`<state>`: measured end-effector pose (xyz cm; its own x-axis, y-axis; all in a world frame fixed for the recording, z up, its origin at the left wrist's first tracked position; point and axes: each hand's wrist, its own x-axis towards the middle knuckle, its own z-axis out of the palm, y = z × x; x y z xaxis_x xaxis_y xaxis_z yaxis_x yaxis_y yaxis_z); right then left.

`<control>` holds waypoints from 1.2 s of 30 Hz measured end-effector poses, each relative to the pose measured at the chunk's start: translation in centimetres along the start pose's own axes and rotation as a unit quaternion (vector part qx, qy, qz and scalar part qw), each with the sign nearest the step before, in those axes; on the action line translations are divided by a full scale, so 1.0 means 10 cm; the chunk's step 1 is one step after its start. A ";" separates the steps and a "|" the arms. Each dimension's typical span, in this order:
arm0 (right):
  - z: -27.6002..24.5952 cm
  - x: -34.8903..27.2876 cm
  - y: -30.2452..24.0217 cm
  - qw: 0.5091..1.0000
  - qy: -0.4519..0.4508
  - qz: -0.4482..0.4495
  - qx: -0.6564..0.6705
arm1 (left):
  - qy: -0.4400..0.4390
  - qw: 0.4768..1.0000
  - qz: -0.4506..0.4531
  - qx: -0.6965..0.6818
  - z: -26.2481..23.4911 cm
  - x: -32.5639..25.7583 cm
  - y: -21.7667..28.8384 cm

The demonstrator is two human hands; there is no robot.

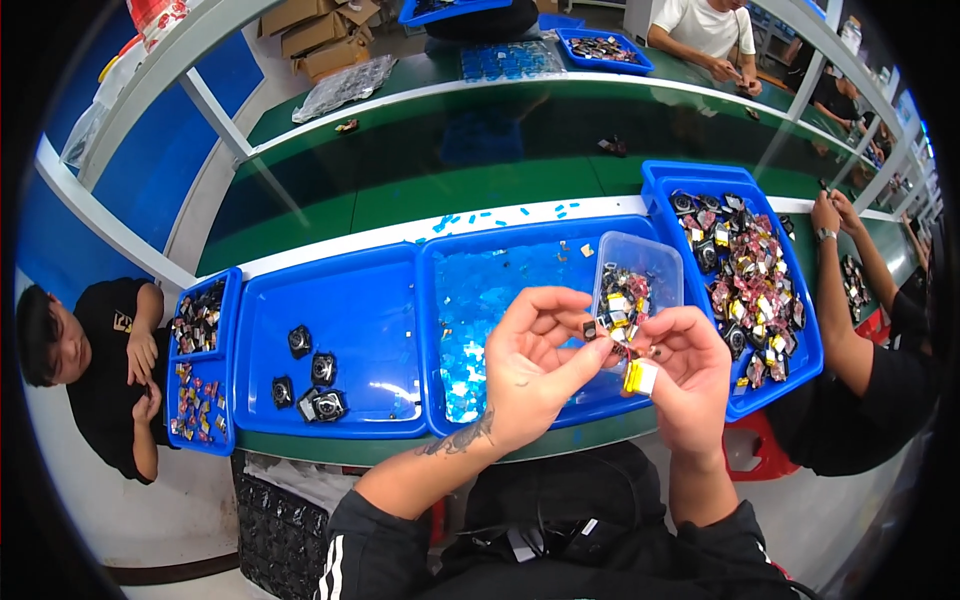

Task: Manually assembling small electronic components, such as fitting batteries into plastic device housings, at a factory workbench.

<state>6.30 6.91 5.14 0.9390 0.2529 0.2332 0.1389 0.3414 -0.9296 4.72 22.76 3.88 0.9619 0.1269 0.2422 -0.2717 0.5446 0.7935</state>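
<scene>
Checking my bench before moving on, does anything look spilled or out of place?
Yes: small blue scraps lie scattered along the white strip behind the blue trays, outside any tray. Otherwise parts sit inside their trays.

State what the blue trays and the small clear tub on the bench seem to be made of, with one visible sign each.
Blue trays: likely moulded plastic, uniform glossy colour with light glare. Clear tub: thin transparent plastic, probably; the blue tray shows through its walls.

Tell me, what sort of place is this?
Probably a small-parts assembly or sorting line: several people sit along a green bench, blue trays hold small components, and both hands work on one tiny piece.
</scene>
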 end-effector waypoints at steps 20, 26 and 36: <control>-0.77 3.18 -2.63 0.719 0.147 -0.410 -0.542 | -0.007 0.949 0.124 0.289 0.07 -0.16 -0.08; -0.92 3.30 -2.38 0.747 0.160 -0.409 -0.499 | 0.000 0.959 0.100 0.264 -0.06 -0.11 -0.15; -1.47 1.69 -0.46 0.775 -0.049 -0.197 -0.599 | 0.014 0.955 0.129 0.268 -0.06 -0.14 -0.18</control>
<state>26.14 -3.71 9.17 0.7293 0.4308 0.5316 0.6562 -0.6605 -0.3648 3.92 22.10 1.74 0.8588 0.2255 0.4599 -0.4703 -0.0089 0.8825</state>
